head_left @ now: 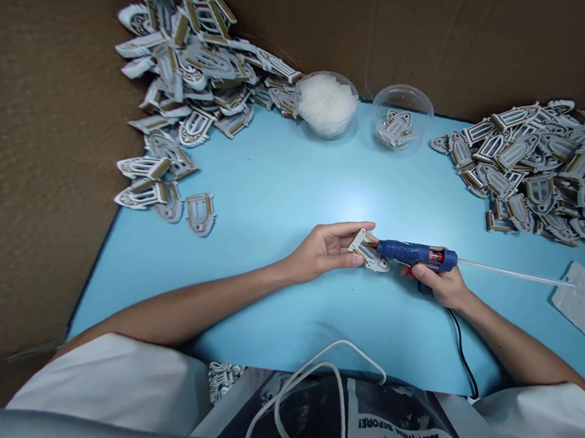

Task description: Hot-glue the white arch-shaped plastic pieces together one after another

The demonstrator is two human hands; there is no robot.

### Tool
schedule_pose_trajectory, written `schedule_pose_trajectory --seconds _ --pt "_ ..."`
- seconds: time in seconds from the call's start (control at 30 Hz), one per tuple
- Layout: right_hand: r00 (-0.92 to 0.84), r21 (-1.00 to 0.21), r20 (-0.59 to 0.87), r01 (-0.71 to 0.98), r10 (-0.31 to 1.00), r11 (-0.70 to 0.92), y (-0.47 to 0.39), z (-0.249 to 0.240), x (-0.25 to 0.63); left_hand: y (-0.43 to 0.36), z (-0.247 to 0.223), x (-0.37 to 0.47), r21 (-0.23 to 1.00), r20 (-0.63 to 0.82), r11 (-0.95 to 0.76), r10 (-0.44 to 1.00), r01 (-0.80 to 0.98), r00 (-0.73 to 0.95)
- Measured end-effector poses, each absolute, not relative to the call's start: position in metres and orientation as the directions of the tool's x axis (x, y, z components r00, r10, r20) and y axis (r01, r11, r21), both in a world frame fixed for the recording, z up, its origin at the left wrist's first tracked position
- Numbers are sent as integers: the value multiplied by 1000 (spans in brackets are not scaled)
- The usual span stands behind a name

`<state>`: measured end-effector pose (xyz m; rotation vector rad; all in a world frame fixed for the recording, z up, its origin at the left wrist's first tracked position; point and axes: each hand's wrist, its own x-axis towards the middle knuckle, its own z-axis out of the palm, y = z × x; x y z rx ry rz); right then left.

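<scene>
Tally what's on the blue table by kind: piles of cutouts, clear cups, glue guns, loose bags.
Piles of window-shaped cutouts: 2, left pile and right pile
Clear cups: 2, one with white filling, one with cutouts
Glue guns: 1, blue glue gun in the right hand
Loose bags: 1, plastic bag
Total: 6

White block lettering showing upside down on the person's black printed T-shirt [398,433], reading "NEVER", "SEEN THIS BEFORE" and "YOU HAVE" in part, nothing else reading clearly.
</scene>
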<state>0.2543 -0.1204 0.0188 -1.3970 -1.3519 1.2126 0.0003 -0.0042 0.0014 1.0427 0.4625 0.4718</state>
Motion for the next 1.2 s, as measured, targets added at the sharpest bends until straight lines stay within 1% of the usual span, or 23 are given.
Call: schedule_pose_trajectory --seconds 0.33,0.8,1.2 --pt "-38 -967 -140 219 989 -129 -122 17 256 -5 0 -1 890 -165 436 576 -130 801" --pt "-58 -963 -115 251 992 -97 -121 17 256 -3 -2 -1 906 -175 414 558 -89 812" --pt "-63 -959 -142 256 988 -122 -121 19 255 -3 -3 0 908 -173 410 554 -86 814"
